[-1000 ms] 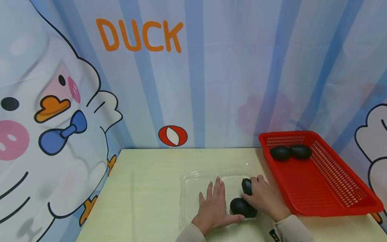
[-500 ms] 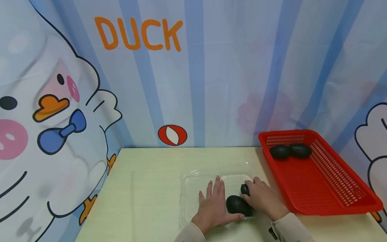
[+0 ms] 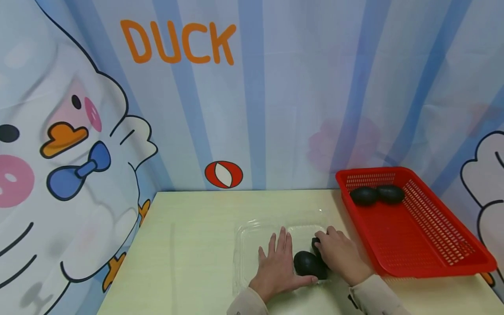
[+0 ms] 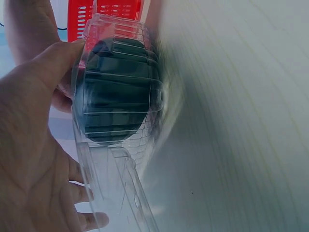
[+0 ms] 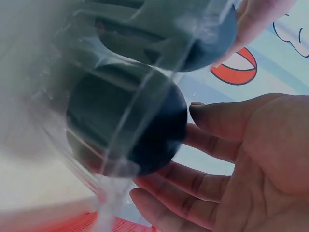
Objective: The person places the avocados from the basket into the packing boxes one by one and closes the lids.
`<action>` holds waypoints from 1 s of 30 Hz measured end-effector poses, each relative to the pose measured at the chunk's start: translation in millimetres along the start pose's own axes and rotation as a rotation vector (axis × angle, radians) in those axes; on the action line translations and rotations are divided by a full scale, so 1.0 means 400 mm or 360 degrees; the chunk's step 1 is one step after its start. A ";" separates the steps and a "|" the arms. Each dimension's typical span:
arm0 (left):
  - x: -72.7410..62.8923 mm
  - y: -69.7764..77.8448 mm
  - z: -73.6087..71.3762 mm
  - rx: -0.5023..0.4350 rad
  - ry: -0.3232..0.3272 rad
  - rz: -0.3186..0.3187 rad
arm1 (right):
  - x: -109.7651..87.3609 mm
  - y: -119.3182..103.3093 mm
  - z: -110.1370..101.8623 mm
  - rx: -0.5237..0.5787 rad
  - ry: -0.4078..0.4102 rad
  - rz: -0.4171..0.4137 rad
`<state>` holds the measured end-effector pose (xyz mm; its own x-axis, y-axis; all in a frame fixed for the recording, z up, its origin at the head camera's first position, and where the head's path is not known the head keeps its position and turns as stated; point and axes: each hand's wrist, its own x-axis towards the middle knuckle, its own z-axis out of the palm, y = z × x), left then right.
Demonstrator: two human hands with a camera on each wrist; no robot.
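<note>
A clear plastic clamshell container lies open on the table. My left hand spreads its straight fingers over its middle, with the thumb along the near rim. Just right of that palm, a dark avocado sits in the right compartment; the left wrist view shows this avocado through the ridged wall. My right hand holds a second avocado beside the first, mostly hidden behind the fingers. In the right wrist view, thumb and fingers curve around the second avocado at the container's wall.
At the right stands a red plastic basket, close beside my right forearm. Two more avocados lie at its far end. A printed duck curtain hangs behind the table's back edge.
My right hand has shifted slightly left, bringing its avocado down against the first one. The first avocado has moved a little left and away from me. My left hand has stayed put.
</note>
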<state>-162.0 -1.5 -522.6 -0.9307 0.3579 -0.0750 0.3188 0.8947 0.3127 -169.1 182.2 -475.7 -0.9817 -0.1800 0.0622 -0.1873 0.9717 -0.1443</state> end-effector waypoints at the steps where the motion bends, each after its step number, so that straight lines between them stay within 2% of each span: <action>1: 0.000 0.000 0.000 0.0000 -0.0002 -0.0001 | -0.001 0.000 -0.002 -0.0008 0.0016 -0.0003; 9: -0.003 0.002 -0.001 -0.0009 -0.0002 0.0004 | -0.010 0.006 -0.035 -0.0063 0.0216 -0.0061; 20: 0.002 -0.002 -0.002 -0.0012 -0.0014 -0.0008 | 0.010 0.037 -0.128 0.0055 0.0146 -0.0007; 27: 0.001 -0.005 -0.002 -0.0054 -0.0032 -0.0001 | 0.045 0.094 -0.180 0.0050 0.0219 0.0033; 30: -0.002 -0.005 -0.002 -0.0050 -0.0021 0.0010 | 0.068 0.129 -0.194 0.0024 0.0207 0.0054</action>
<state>-162.1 -3.8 -522.4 -0.9262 0.3671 -0.0854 0.3186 0.8836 0.3430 -202.7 239.4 -404.6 -0.9749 -0.1246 0.1846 -0.1554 0.9743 -0.1631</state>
